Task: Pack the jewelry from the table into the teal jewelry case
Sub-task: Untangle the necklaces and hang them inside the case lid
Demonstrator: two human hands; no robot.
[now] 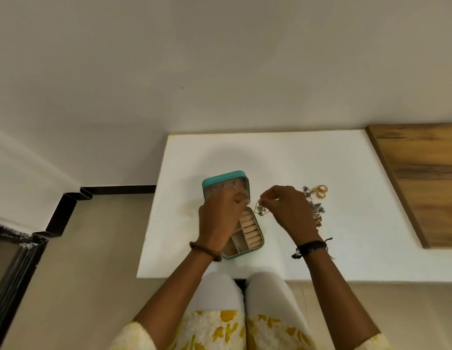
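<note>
Along the bottom edge of the frame, knees in white trousers and a yellow-patterned top, with both forearms reaching up toward the middle. Just above, near the front edge of the white table (346, 248), a teal jewelry case (252, 245) lying open, cream ring rolls and small compartments showing in its base, lid (225, 179) raised at the far end. Over the case, left of centre, a left hand (221, 218) with a bead bracelet at the wrist, fingers curled toward something small, too blurred to tell what. Right of centre, a right hand (290, 210) with a dark thread band at the wrist, fingertips pinching a thin chain (260, 210) that dangles just beside the case's right edge. Farther up and right, partly behind that hand, a heap of silvery jewelry (317, 209) and gold bangles (320, 191) on the table. At the far right, a wooden panel (422, 178).
</note>
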